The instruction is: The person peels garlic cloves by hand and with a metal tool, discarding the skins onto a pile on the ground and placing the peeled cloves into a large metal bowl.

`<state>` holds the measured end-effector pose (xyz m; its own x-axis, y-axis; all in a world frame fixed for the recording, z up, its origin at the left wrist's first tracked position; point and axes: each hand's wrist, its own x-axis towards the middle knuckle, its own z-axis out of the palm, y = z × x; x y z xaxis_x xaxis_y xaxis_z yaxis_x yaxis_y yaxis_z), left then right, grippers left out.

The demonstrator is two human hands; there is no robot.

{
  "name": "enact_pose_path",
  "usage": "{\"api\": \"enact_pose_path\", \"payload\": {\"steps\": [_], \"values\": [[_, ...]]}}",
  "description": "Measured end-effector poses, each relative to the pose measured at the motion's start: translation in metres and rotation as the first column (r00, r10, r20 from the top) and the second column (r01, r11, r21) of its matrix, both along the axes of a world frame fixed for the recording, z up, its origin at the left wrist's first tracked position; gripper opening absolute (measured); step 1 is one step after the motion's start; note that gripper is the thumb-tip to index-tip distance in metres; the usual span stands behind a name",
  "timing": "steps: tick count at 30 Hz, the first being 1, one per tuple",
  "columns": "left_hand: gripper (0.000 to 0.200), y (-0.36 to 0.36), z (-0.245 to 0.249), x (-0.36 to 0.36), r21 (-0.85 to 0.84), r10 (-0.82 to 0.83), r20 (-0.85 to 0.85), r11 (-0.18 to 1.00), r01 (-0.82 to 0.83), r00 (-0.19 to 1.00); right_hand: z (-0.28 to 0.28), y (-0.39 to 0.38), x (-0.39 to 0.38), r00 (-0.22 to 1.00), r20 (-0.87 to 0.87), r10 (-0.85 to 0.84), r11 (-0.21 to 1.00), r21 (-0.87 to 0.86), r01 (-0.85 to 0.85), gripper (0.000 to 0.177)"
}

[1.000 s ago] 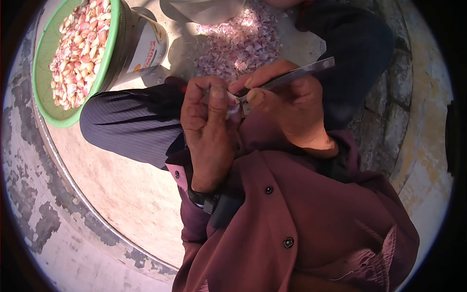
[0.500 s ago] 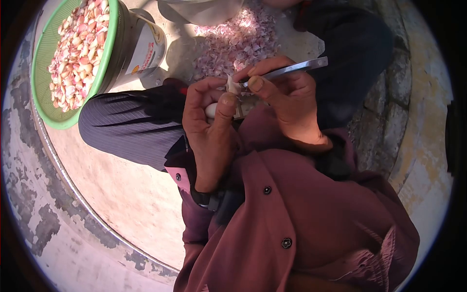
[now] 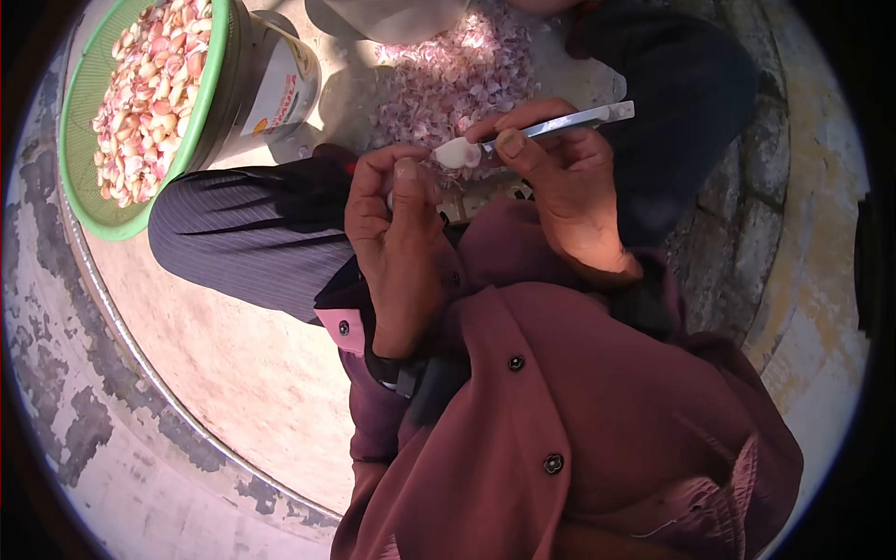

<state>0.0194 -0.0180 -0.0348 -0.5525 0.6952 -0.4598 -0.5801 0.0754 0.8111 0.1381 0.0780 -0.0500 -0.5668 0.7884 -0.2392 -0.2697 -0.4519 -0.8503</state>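
Note:
My left hand (image 3: 403, 233) is closed, thumb and forefinger pinched at the left end of a pale garlic clove (image 3: 457, 153). A bit of something white shows in that palm, mostly hidden by the fingers. In my right hand (image 3: 567, 191) is a small metal knife (image 3: 588, 118), gripped between thumb and fingers. Its handle end points up to the right, and its tip touches the right end of the clove. Both hands are over my lap, in front of a heap of pinkish garlic skins (image 3: 457, 79) on the ground.
A green mesh basket (image 3: 82, 140) full of garlic cloves (image 3: 154, 98) stands at the upper left, beside a white printed bucket (image 3: 280, 84). Part of a pale container (image 3: 392, 17) shows at the top. My bent legs flank the skins.
The clove between my hands has turned and now shows a smooth white side instead of loose, peaked skin. My left hand has shifted slightly left; the knife has moved slightly up.

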Motion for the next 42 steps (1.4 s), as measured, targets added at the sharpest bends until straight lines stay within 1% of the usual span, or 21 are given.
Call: {"api": "enact_pose_path", "payload": {"steps": [1,3,4,6,9,16,18,21,23,24,25,27,28,30,31,33,34,37,39,40,42], "values": [[0.017,0.000,0.000,0.000,0.002,-0.006,0.000,1.000,0.006,1.000,0.002,0.001,-0.002,1.000,-0.023,0.007,1.000,0.005,-0.007,0.014],[0.019,0.000,0.002,0.001,-0.008,0.036,0.180,0.999,-0.035,0.983,0.003,0.001,-0.003,0.999,-0.044,0.015,1.000,0.015,-0.015,0.014],[0.019,0.001,0.002,0.001,-0.007,0.038,0.181,0.999,-0.037,0.983,0.002,0.000,-0.003,0.998,-0.060,0.030,0.999,0.019,-0.029,0.014],[0.017,0.001,0.002,0.002,0.058,-0.034,0.274,0.998,0.019,0.961,0.001,-0.003,-0.005,0.996,-0.075,0.048,0.999,0.013,-0.047,0.014],[0.014,-0.004,-0.011,0.001,0.093,-0.074,0.215,0.994,0.055,0.974,0.001,-0.005,-0.008,0.993,-0.089,0.081,0.996,0.030,-0.079,0.015],[0.011,-0.001,-0.011,0.001,0.136,-0.062,0.261,0.990,0.027,0.963,-0.007,-0.003,-0.006,0.983,-0.127,0.133,0.991,0.022,-0.131,0.015],[0.011,0.001,-0.010,0.003,0.098,-0.037,0.176,0.995,0.020,0.984,-0.010,-0.001,-0.004,0.980,-0.142,0.138,0.990,0.034,-0.135,0.015],[0.012,0.003,-0.003,0.004,0.041,0.009,0.136,0.999,-0.014,0.991,-0.015,0.009,0.000,0.990,-0.080,0.119,0.993,0.012,-0.119,0.016],[0.014,-0.002,-0.002,-0.002,0.016,-0.005,0.090,1.000,0.004,0.996,-0.021,0.017,0.006,0.995,-0.014,-0.100,0.989,-0.109,0.098,0.018],[0.016,-0.004,-0.002,-0.005,-0.010,-0.022,0.044,1.000,0.022,0.999,-0.018,0.018,0.007,0.996,0.056,-0.076,0.995,-0.059,0.079,0.020],[0.016,-0.004,-0.003,-0.007,-0.011,-0.021,0.043,1.000,0.022,0.999,-0.012,0.017,0.007,0.996,0.056,-0.075,0.995,-0.060,0.079,0.020],[0.012,-0.003,-0.005,-0.007,0.029,-0.043,0.094,0.999,0.040,0.995,0.004,0.010,0.006,0.996,0.008,0.092,0.992,-0.085,-0.091,0.013],[0.012,-0.003,-0.004,-0.005,0.030,-0.048,0.096,0.999,0.045,0.994,0.002,0.006,0.005,0.990,-0.036,0.133,0.990,-0.038,-0.134,0.020],[0.014,-0.002,0.000,-0.002,-0.065,-0.101,-0.085,0.993,0.095,0.991,0.000,0.002,0.002,0.990,-0.020,0.138,0.990,0.003,-0.138,0.019],[0.014,-0.002,0.002,-0.002,-0.065,-0.102,-0.085,0.993,0.096,0.991,0.000,0.000,0.002,0.989,-0.005,0.148,0.988,0.037,-0.148,0.018],[0.017,-0.003,0.007,0.000,-0.125,-0.134,-0.172,0.986,0.113,0.976,0.004,0.000,0.003,0.986,-0.006,0.165,0.986,0.025,-0.165,0.017],[0.017,-0.004,0.005,0.001,-0.127,-0.133,-0.172,0.986,0.112,0.976,0.005,0.000,0.004,0.983,-0.007,0.182,0.983,0.012,-0.182,0.017],[0.018,-0.005,0.002,0.002,-0.058,-0.099,-0.173,0.994,0.090,0.980,0.002,-0.002,0.004,0.987,-0.037,0.155,0.986,0.062,-0.153,0.017],[0.017,-0.005,0.003,0.002,0.015,-0.075,-0.024,0.997,0.076,0.997,0.003,-0.002,0.003,0.987,-0.066,0.144,0.989,0.048,-0.141,0.017],[0.017,-0.005,0.002,0.001,0.015,-0.077,-0.024,0.997,0.077,0.997,0.003,-0.002,0.003,0.987,-0.093,0.133,0.991,0.035,-0.130,0.017],[0.018,-0.007,-0.002,0.001,0.108,-0.083,0.108,0.992,0.071,0.991,0.007,-0.002,0.003,0.988,-0.093,0.120,0.993,0.008,-0.120,0.017]]}}
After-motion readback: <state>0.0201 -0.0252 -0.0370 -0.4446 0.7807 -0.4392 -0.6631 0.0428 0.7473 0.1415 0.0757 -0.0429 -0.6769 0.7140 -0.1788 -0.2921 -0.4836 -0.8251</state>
